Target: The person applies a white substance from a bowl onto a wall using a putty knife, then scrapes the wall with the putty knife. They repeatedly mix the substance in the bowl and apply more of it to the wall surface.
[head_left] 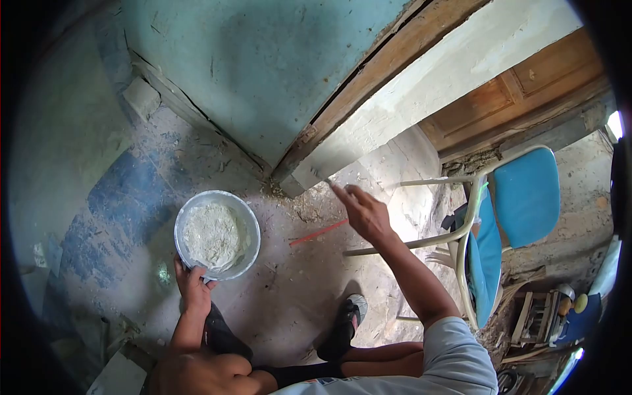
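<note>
Thin object [326, 180]: mostly hidden by right hand [365, 214], too small to name
Left hand [195, 289]: partly hidden by bucket [254, 227]
Bucket: bottom covered by pale powder [212, 232]
Shirt [455, 355]: cut off below

A scuffed pale-blue wall [263, 66] meets a dusty floor [280, 299] (blue-stained at left). A blue chair [526, 194] stands near a wooden door [550, 76].

No word, number or sign can be read. Nearer the person than the bucket [253, 230], and to its right, the grey shirt [454, 352] carries a small coloured print [326, 380] (cut off by the picture's lower edge), too slight to make out as lettering.
</note>
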The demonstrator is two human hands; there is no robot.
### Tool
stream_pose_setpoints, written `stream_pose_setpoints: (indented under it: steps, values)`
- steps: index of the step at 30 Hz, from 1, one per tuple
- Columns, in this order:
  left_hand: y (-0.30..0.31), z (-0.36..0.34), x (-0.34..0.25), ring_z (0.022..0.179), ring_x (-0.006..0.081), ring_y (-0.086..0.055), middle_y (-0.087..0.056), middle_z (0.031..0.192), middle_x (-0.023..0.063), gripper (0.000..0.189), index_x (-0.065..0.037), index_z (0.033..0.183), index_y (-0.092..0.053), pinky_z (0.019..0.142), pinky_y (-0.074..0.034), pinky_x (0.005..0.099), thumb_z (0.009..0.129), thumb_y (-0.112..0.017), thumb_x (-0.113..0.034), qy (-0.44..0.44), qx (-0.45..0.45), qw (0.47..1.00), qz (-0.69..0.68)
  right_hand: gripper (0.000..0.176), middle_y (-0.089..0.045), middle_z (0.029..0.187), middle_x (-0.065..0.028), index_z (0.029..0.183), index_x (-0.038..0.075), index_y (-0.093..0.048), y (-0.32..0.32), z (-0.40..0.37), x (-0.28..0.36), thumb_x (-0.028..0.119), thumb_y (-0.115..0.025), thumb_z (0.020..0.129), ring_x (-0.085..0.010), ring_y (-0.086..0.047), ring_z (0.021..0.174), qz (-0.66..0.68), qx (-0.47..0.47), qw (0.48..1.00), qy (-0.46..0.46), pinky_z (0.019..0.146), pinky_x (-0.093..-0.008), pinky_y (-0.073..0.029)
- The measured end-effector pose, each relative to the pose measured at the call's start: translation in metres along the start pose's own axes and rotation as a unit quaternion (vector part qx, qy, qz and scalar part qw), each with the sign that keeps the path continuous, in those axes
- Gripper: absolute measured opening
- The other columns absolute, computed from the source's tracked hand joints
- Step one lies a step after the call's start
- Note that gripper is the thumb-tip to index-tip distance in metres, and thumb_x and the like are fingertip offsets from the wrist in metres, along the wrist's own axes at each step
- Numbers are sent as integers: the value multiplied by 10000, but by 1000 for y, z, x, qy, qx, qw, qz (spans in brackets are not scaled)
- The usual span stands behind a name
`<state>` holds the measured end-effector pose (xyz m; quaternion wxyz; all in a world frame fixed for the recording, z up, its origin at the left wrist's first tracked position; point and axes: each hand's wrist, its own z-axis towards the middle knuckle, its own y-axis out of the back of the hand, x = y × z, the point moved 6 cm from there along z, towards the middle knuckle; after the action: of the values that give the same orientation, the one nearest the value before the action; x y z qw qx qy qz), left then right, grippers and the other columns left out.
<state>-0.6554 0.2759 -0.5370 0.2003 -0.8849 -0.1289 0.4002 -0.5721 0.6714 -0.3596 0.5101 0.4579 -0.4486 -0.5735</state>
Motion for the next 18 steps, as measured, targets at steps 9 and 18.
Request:
stream_pose_setpoints:
  steps: [9, 18]
  values:
    - [-2, 3, 3, 1202, 276, -645, -524, 1432, 88, 817, -250, 1537, -371, 702, -690, 410, 777, -594, -52, 7, -2, 1000, 6, 474, -743, 1081, -173, 1339, 144, -737, 142, 29, -8, -44, -704, 906, -267, -736, 808, -39, -256, 966, -21, 651, -348, -603]
    - [-3, 0, 1, 1184, 257, -640, -517, 1432, 84, 814, -254, 1539, -375, 643, -664, 349, 781, -598, -60, 8, -7, 1000, 12, 452, -711, 989, -104, 1328, 140, -743, 126, 26, -5, 0, -710, 900, -233, -697, 720, -48, -271, 961, -16, 584, -335, -570]
